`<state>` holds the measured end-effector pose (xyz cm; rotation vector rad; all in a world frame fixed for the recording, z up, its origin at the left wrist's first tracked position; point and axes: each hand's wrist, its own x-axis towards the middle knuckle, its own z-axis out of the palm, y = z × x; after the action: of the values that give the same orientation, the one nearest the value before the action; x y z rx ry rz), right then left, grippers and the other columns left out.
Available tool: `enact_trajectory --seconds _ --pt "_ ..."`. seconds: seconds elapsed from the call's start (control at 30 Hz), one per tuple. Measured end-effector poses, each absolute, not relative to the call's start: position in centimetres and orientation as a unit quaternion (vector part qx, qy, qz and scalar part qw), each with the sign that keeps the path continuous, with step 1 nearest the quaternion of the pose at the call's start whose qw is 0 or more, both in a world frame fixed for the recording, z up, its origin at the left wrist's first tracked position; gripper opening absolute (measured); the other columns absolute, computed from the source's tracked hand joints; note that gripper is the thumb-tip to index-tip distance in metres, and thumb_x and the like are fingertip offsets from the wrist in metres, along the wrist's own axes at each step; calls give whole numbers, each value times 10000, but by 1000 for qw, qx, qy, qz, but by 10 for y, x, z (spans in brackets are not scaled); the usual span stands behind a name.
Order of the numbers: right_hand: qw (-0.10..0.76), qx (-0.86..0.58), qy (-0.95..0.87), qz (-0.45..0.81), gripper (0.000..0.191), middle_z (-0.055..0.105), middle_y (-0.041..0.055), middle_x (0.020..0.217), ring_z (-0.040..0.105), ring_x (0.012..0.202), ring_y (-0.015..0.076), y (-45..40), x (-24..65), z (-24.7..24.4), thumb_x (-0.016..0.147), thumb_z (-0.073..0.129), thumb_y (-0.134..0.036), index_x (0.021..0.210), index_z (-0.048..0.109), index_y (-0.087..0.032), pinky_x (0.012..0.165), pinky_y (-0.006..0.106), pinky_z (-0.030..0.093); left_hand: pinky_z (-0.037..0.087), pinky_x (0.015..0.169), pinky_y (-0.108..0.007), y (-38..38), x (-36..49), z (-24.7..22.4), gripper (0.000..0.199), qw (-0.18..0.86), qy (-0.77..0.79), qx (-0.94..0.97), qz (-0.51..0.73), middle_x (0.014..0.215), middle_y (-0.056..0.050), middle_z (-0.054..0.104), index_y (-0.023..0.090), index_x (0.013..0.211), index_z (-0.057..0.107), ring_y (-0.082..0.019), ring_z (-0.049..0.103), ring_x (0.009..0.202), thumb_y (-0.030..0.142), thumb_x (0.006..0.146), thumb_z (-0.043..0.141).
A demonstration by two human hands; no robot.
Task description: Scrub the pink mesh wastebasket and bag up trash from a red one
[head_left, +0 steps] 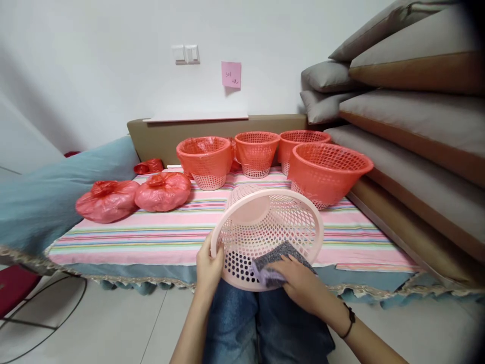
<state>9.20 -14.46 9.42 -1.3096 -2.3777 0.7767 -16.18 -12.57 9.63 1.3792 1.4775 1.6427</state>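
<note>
A pale pink perforated plastic basket (267, 194) is tilted on its side over my knees, its open mouth facing me. My left hand (210, 263) grips the left part of its rim, thumb on the inside. Inside the lower right of the mouth, my right hand (297, 280) presses a grey and purple cloth (286, 250) against the basket wall, fingers closed on the cloth. Behind it stand several baskets lined with red plastic bags, such as one at the left (204, 156) and a nearer one at the right (326, 172).
Two tied red bags (108, 199) lie on the striped cover (151, 237) at the left, with a red roll (149, 166) behind. Stacked grey and brown cushions (417, 116) fill the right side. A round stool (17, 288) stands at the lower left.
</note>
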Motion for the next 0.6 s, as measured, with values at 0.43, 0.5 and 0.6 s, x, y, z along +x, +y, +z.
enact_trajectory --seconds 0.43,0.5,0.6 --pt "224 -540 -799 139 625 447 94 1536 377 1411 314 6 7 61 815 427 -33 1407 529 -207 1157 550 262 340 1183 -448 -123 -159 62 606 308 504 487 643 1378 -121 609 185 1329 565 -282 495 1363 197 725 605" --pt "188 -553 -797 154 580 503 114 1489 437 1354 359 8 -2 44 819 458 -53 1362 578 -218 1120 605 260 339 1183 -448 -123 -159 61 599 309 512 481 641 1378 -122 609 182 1317 574 -285 497 1361 198 719 610" --pt "154 -559 -798 165 538 547 93 1450 465 1323 363 7 -8 33 841 471 -97 1337 595 -264 1109 644 208 334 1186 -450 -121 -159 60 593 307 527 471 638 1366 -120 619 178 1298 590 -286 505 1354 194 705 610"
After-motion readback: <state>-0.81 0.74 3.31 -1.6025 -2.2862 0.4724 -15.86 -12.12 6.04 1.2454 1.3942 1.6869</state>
